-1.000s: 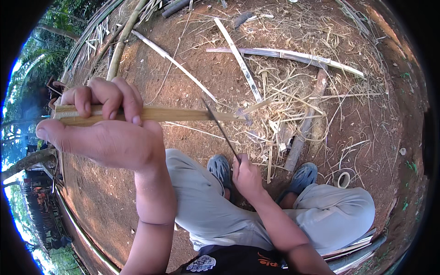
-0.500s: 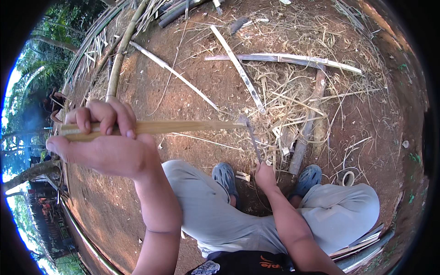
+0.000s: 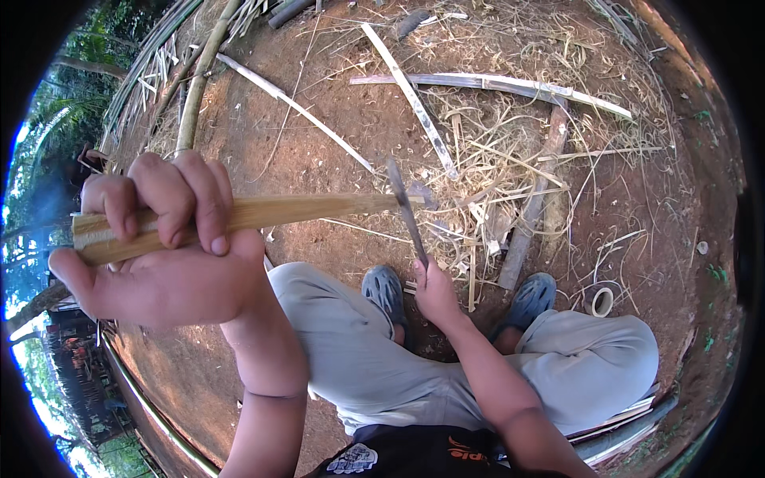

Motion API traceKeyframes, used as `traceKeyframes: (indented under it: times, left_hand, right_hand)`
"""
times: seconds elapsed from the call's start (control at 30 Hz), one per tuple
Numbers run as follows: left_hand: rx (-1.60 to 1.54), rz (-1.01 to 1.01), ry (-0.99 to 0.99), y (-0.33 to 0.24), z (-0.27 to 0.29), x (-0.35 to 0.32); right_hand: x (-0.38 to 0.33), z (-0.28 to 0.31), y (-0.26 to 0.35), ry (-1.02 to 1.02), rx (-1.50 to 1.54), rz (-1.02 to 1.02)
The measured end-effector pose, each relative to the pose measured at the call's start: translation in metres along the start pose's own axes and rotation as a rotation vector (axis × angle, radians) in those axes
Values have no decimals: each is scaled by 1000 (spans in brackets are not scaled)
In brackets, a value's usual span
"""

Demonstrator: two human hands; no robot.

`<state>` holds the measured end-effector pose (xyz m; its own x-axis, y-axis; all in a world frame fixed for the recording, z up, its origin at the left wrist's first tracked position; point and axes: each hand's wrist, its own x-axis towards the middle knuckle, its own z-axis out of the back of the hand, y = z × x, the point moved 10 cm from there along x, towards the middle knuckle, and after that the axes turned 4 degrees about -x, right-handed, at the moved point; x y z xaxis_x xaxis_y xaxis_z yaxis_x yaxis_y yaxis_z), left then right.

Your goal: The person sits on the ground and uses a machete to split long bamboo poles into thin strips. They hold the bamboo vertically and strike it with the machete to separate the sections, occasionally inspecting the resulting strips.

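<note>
My left hand (image 3: pixel 179 279) is raised at the left, its fingers wrapped round the thick end of a split bamboo strip (image 3: pixel 311 207). The strip runs level to the right and narrows toward its far end. Low in the middle, my right hand (image 3: pixel 437 296) is closed on a knife (image 3: pixel 410 219), whose handle is mostly hidden in the fist. The dark blade points up and away and crosses the strip near its narrow end; whether the edge touches it I cannot tell.
Curly shavings (image 3: pixel 510 135) litter the brown dirt beyond my feet. Among them lie a pale bamboo slat (image 3: pixel 406 95), a longer split piece (image 3: pixel 494 83) and a short log (image 3: pixel 535 215). A bamboo ring (image 3: pixel 602 301) sits right of my right shoe (image 3: pixel 532 303). Poles (image 3: pixel 195 103) lie far left.
My left hand and the bamboo strip have come closer and a little left. The knife has moved left and away, from the strip's tip to across it.
</note>
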<state>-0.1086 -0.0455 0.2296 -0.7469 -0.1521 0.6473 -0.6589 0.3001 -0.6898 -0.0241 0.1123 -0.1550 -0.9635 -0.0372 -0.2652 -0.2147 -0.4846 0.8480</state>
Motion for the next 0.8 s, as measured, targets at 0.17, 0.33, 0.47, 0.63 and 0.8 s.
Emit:
traceKeyframes:
  times: [0.17, 0.33, 0.47, 0.63, 0.8]
  left_hand:
    - [72, -15, -20, -6, 6, -4]
    - [73, -38, -91, -2, 2, -1]
    - [46, -59, -29, -8, 3, -1]
    - [105, -29, -132, -1, 7, 0]
    - [126, -31, -209, -6, 29, 0]
  right_hand:
    - [-5, 4, 33, -26, -47, 62]
    - [8, -18, -53, 4, -83, -229]
    - [1, -7, -9, 21, -106, -117]
    - [8, -9, -10, -23, 50, -72]
    - [5, 2, 21, 38, -63, -18]
